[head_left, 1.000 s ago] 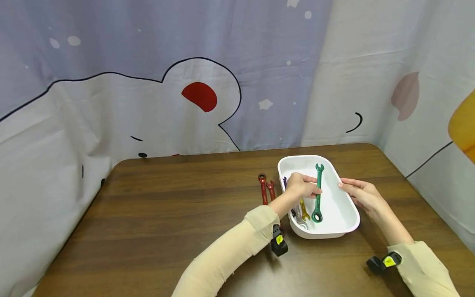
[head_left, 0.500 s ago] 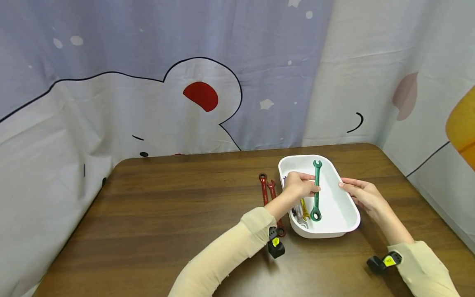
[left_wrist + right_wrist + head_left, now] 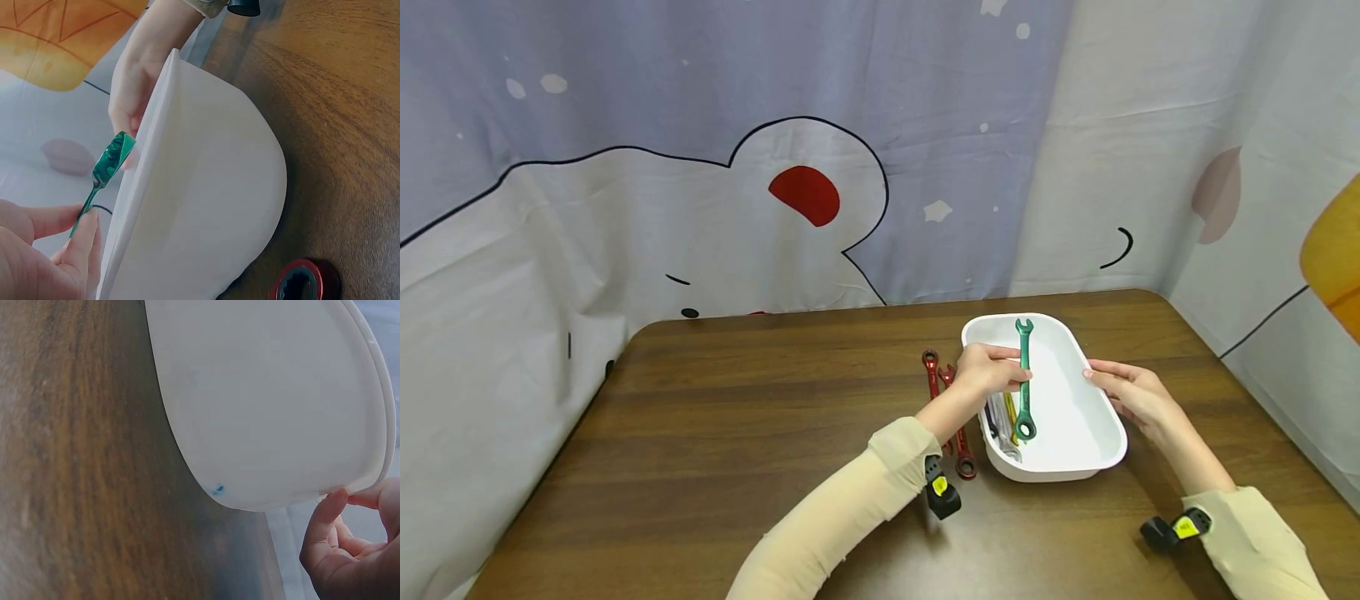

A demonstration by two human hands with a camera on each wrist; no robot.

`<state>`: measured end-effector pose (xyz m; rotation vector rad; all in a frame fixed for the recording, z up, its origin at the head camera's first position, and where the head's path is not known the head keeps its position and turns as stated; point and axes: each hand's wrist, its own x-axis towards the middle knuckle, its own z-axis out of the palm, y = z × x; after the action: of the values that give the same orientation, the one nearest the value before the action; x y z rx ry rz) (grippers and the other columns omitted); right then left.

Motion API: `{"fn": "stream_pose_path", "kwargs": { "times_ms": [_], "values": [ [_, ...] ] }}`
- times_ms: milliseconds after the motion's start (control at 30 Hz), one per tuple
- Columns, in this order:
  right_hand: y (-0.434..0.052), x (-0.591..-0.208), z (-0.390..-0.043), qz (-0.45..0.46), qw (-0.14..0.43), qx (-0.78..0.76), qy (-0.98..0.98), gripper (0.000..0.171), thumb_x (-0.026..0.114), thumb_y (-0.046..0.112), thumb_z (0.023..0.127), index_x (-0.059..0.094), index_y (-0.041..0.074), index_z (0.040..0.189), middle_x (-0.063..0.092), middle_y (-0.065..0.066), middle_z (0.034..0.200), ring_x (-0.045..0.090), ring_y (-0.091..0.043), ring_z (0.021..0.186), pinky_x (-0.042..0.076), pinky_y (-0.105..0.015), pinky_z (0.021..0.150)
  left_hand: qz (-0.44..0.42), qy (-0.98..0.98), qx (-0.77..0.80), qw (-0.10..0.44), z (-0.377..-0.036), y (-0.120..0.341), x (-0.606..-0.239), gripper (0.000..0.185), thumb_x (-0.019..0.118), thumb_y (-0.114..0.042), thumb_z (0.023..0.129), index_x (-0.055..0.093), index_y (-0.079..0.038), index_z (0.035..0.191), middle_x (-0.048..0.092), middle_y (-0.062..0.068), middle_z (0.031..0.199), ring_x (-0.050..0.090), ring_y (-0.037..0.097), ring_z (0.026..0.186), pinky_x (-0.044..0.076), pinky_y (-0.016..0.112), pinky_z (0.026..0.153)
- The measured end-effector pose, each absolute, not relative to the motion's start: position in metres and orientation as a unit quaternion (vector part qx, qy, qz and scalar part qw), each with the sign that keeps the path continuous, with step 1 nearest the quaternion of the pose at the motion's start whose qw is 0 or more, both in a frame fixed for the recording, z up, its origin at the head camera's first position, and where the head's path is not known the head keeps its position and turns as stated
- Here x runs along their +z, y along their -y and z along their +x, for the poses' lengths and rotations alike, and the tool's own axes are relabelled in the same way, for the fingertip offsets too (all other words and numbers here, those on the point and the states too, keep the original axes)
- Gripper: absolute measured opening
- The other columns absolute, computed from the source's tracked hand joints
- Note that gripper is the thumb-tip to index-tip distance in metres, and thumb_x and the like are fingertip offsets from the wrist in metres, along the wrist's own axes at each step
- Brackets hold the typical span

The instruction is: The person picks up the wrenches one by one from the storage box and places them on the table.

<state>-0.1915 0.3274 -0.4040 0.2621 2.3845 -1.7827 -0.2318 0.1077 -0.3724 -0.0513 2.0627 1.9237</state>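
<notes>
Left hand [image 3: 983, 372] pinches green wrench [image 3: 1024, 379] mid-shaft, thumb and fingers clamped on it, wrench lifted over left half of white tub [image 3: 1101, 417], open end pointing away. Right hand [image 3: 1131, 392] fingers loosely curled against tub's right rim. Yellow wrench [image 3: 1011, 410] and others lie in tub underneath. Two red wrenches [image 3: 957, 417] on wooden table [image 3: 737, 433] just left of tub.
</notes>
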Motion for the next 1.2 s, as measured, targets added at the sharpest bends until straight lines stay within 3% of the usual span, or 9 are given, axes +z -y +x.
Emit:
{"fn": "stream_pose_path", "kwargs": {
  "times_ms": [267, 733, 967, 1200],
  "values": [
    [-0.328, -0.403, -0.19, 0.092, 0.077, -0.601, -0.79, 0.07, 0.061, 0.032, 0.094, 0.034, -0.012, 0.141, 0.064, 0.022, 0.085, 0.065, 0.002, 0.08, 0.059, -0.02, 0.071, -0.017, -0.716, 0.678, 0.162, -0.229, -0.097, -0.372, 0.025, 0.076, 0.007, 0.074, 0.074, 0.0, 0.097, 0.073, 0.011, 0.084, 0.072, 0.022, 0.072, 0.061, 0.026, 0.064],
    [-0.328, -0.403, -0.189, 0.091, 0.077, -0.604, -0.788, 0.067, 0.062, 0.031, 0.094, 0.038, -0.01, 0.14, 0.064, 0.022, 0.085, 0.065, 0.002, 0.081, 0.059, -0.019, 0.071, 0.005, -0.698, 0.696, 0.164, -0.224, -0.08, -0.376, 0.03, 0.075, 0.006, 0.075, 0.071, 0.002, 0.105, 0.073, 0.013, 0.094, 0.071, 0.017, 0.078, 0.061, 0.024, 0.067],
    [-0.327, -0.404, -0.19, 0.092, 0.076, -0.608, -0.785, 0.065, 0.063, 0.03, 0.093, 0.039, -0.01, 0.139, 0.065, 0.021, 0.085, 0.065, 0.001, 0.081, 0.059, -0.02, 0.071, -0.001, -0.687, 0.704, 0.18, -0.222, -0.066, -0.38, 0.032, 0.074, 0.005, 0.077, 0.071, 0.002, 0.108, 0.073, 0.015, 0.096, 0.068, 0.011, 0.071, 0.061, 0.024, 0.068],
    [-0.327, -0.404, -0.19, 0.092, 0.078, -0.608, -0.785, 0.066, 0.062, 0.03, 0.093, 0.038, -0.01, 0.14, 0.064, 0.022, 0.085, 0.065, 0.002, 0.081, 0.059, -0.02, 0.071, -0.003, -0.674, 0.714, 0.188, -0.219, -0.055, -0.382, 0.033, 0.074, 0.005, 0.077, 0.069, 0.003, 0.11, 0.073, 0.016, 0.097, 0.069, 0.013, 0.075, 0.061, 0.027, 0.072]
  ]
}}
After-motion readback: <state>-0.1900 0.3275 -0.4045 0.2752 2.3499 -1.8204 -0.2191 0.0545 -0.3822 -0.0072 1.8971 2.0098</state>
